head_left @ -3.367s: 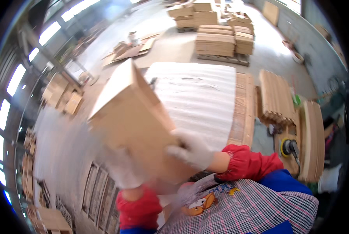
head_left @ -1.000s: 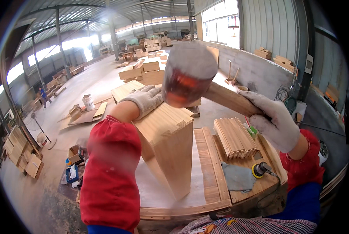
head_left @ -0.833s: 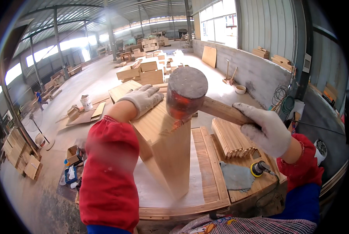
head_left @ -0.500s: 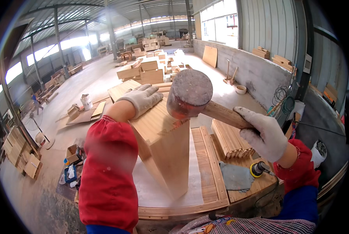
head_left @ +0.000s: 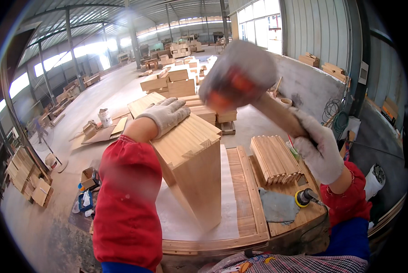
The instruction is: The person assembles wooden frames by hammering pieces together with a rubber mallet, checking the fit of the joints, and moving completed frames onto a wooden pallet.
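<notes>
A wooden box (head_left: 196,175) with finger-jointed corners stands on end on the workbench (head_left: 247,207). My left hand (head_left: 166,114), in a grey glove and red sleeve, presses flat on the box's top panel. My right hand (head_left: 318,148), gloved too, grips the wooden handle of a rubber mallet (head_left: 237,82). The mallet's head is blurred and raised above the box's right corner, apart from it.
A stack of slats (head_left: 275,159) lies at the bench's right, with a grey rag (head_left: 278,205) and a small sander (head_left: 304,197) in front. Piles of boards (head_left: 173,81) stand on the workshop floor beyond. A white bucket (head_left: 105,117) stands on the floor at left.
The mallet came down onto the box's top corner, then swung back up and to the right. My left hand stayed on the box top.
</notes>
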A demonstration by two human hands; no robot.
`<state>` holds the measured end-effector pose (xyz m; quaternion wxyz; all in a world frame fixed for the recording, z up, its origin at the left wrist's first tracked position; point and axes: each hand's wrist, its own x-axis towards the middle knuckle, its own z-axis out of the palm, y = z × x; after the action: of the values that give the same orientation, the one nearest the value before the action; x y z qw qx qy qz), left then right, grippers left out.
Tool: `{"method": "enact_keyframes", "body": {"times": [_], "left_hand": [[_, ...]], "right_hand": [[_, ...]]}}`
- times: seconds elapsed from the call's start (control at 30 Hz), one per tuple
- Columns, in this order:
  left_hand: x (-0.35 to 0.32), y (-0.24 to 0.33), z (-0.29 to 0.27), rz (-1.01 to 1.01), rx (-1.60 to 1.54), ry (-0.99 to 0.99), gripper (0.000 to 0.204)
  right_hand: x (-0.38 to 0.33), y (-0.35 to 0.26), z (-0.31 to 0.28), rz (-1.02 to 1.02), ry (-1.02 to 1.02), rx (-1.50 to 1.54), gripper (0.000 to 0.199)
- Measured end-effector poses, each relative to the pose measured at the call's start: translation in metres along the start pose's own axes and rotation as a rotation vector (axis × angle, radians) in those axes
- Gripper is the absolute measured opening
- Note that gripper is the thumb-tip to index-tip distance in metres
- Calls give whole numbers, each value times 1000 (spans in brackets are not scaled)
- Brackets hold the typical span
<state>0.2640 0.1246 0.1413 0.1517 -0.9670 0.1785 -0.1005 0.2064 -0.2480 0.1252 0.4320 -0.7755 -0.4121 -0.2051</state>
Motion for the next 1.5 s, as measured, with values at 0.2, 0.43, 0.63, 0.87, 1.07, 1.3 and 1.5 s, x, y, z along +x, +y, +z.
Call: {"method": "enact_keyframes", "body": {"times": [0.2,0.43,0.63,0.87,1.07,1.3,1.5], "left_hand": [[6,11,-3,-50,-168,7,40],[-10,12,-22,-203,-199,-32,45],[5,6,1,-104,-198,-54,46],[10,4,6,-62,-186,-32,46],[-12,3,-17,-78,-110,-37,47],[12,-6,11,45,-91,26,48],[-5,1,-8,-97,-212,-82,47]], "right_hand": [[-2,6,3,-19,-163,-153,41],[9,-11,14,-135,-82,40,45],[12,-6,13,-74,-183,-57,45],[6,3,29,-115,-221,-101,42],[10,-8,23,-165,-46,122,44],[7,0,26,-77,-194,-47,43],[8,-13,30,46,-108,160,45]]}}
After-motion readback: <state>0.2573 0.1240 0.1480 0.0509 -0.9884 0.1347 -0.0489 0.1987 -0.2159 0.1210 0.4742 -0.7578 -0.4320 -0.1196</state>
